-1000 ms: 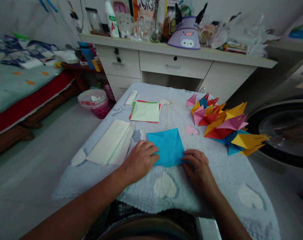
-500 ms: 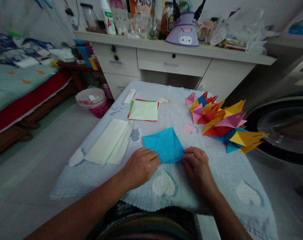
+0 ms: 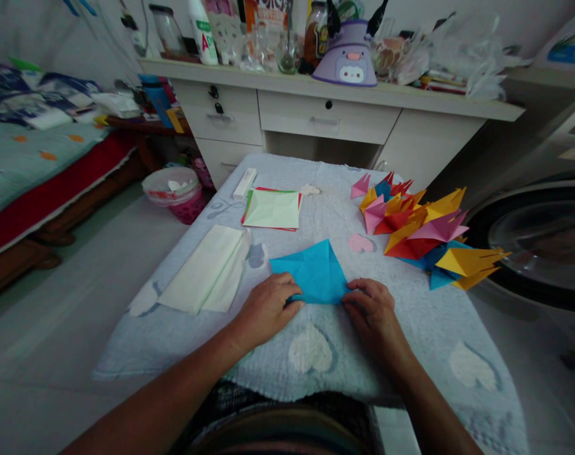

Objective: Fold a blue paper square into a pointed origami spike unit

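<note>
The person sat with both forearms laid over the near side of the table (image 3: 273, 373), which was spread with a pale blue cloth printed with hearts. In front of them, close to the near edge, lay a blue paper (image 3: 318, 275), creased and with a point aimed at the far side. The left hand (image 3: 268, 308) was closed on its near left part, fingertips over it and thumb along the near edge. The right hand (image 3: 373, 309) had its fingertips and thumb brought together on the near right corner. The two hands were apart, the paper stretching between them.

Beyond it was a stack of coloured paper (image 3: 272, 210), pale green uppermost, with red and green edges sticking out below. A small white box (image 3: 244, 184) lay just beside that, and a folded whitish sheet (image 3: 205, 268) lay to the left of the hands. Over on the right, folded paper figures (image 3: 427, 235) in yellow, pink, red and blue were crowded together in a row. Behind the table, a purple visor (image 3: 347, 57) sat on the cabinet (image 3: 330, 123), among jars and plastic bags.
</note>
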The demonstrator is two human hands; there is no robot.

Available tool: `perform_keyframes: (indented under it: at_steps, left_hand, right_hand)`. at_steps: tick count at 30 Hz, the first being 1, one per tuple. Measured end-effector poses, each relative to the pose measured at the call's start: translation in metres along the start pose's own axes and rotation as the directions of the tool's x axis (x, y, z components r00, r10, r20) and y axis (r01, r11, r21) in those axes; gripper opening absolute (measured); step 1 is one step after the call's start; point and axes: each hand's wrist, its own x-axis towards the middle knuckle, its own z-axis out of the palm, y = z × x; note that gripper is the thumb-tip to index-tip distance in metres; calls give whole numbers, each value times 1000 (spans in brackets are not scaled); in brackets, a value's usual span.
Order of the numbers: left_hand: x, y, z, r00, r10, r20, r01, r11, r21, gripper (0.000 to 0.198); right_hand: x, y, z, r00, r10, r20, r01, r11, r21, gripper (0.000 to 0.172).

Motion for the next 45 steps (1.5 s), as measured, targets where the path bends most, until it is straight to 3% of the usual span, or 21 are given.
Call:
perform_keyframes:
  at_steps: [7,13,27,45]
  left_hand:
    - [-1,-4,6,998,-37,-60,38,999,19,21]
    - [-2,-6,9,983,-53,-178,73,991,111,26]
    - [-1,-2,14,971,-96,-217,133,977,164,27]
    - [4,7,12,951,-190,-242,240,951,193,18]
  right_hand:
    - [4,-4,-2,996,75,48,-75,997,12,13]
    - [7,-6,-2,990,123,69,-125,992,27,13]
    - [9,-6,0,968,234,95,-237,971,17,10]
    - [11,-11,0,966,251,53,-251,968,-16,9]
